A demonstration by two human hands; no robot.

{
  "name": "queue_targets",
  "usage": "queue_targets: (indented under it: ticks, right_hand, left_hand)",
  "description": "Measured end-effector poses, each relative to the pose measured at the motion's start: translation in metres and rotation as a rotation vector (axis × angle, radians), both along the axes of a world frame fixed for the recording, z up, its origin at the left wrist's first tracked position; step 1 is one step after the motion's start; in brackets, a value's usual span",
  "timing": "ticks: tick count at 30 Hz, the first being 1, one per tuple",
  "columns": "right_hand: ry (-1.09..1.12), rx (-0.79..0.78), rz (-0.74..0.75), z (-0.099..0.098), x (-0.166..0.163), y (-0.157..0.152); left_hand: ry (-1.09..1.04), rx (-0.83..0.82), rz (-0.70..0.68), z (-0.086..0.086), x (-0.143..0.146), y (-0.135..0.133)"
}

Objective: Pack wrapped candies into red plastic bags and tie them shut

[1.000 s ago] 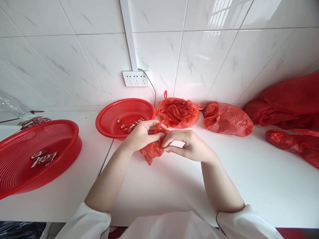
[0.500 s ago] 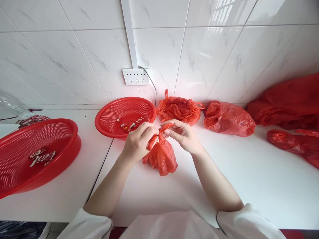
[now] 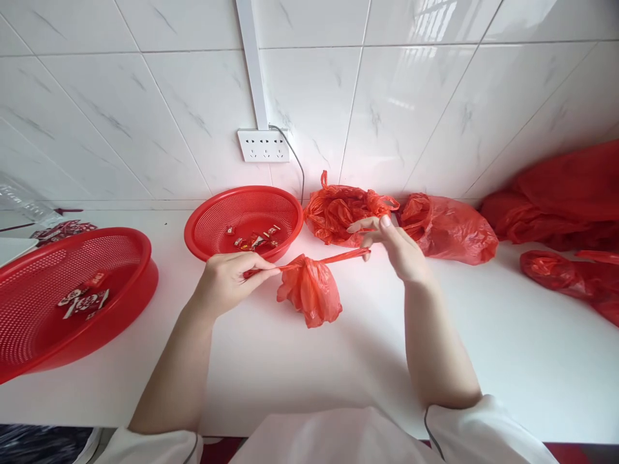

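Note:
A small red plastic bag [image 3: 314, 293] sits on the white counter in front of me, its neck knotted and its body bulging; its contents are hidden. My left hand [image 3: 229, 280] pinches one strap of the bag, left of the knot. The other strap [image 3: 345, 256] stretches straight to the right, its end hooked on a finger of my right hand [image 3: 394, 248]. The thumb and another finger of that hand are spread away from the strap. Just behind my left hand stands a red mesh basket [image 3: 193, 241] with a few small wrapped packets [image 3: 256, 241] inside.
A larger red basket [image 3: 145, 258] with several packets is at the left. Red plastic bags [image 3: 353, 212] lie behind my right hand, with a filled bag [image 3: 454, 229] and more red bags [image 3: 556, 200] farther right. A socket panel [image 3: 264, 145] is on the tiled wall.
My hands have moved apart from above the bag, left hand leftward and right hand rightward. The straps are now drawn out to both sides, and my right fingers have spread.

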State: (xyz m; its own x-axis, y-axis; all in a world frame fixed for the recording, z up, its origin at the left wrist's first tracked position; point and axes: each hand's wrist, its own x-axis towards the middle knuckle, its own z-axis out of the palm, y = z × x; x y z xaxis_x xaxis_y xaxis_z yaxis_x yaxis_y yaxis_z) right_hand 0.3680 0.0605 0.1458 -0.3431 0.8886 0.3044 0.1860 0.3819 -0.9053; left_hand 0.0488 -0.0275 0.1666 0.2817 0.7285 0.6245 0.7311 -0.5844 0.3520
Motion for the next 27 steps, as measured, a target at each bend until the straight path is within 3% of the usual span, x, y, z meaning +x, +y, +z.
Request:
queue_targets:
  ticks: [4, 7, 10, 12, 14, 15, 17, 20, 23, 27]
  right_hand:
    - [-0.205, -0.028, -0.257, -0.003, 0.029, 0.011]
    - [-0.405, -0.068, -0.290, -0.006, 0.033, 0.014]
    - [-0.513, 0.076, -0.301, -0.009, 0.014, 0.007]
    - [-0.494, 0.248, -0.263, -0.014, -0.011, -0.003]
    - [-0.507, 0.350, -0.097, -0.026, -0.043, -0.017]
    - [-0.556, 0.366, 0.012, -0.035, -0.060, -0.024]
    - [-0.708, 0.389, 0.085, -0.058, -0.090, -0.037]
    - [-0.917, 0.433, 0.183, -0.093, -0.112, -0.052]
    - [-0.905, 0.605, 0.275, -0.110, -0.098, -0.059]
    - [-0.850, 0.676, 0.297, -0.111, -0.040, -0.061]
  left_hand:
    - [-0.054, -0.293, 0.065, -0.011, -0.026, -0.008]
    - [-0.101, -0.537, 0.097, -0.023, -0.034, -0.009]
    - [-0.127, -0.639, 0.072, -0.037, -0.033, -0.004]
    - [-0.164, -0.576, 0.094, -0.050, -0.030, 0.000]
    - [-0.247, -0.428, 0.197, -0.067, -0.025, 0.002]
    - [-0.294, -0.343, 0.265, -0.076, -0.023, 0.003]
    - [-0.345, -0.188, 0.386, -0.096, -0.018, 0.003]
    - [-0.268, -0.074, 0.423, -0.121, -0.014, 0.002]
    - [-0.185, -0.092, 0.393, -0.135, -0.014, 0.004]
    - [-0.199, -0.140, 0.380, -0.139, -0.014, 0.007]
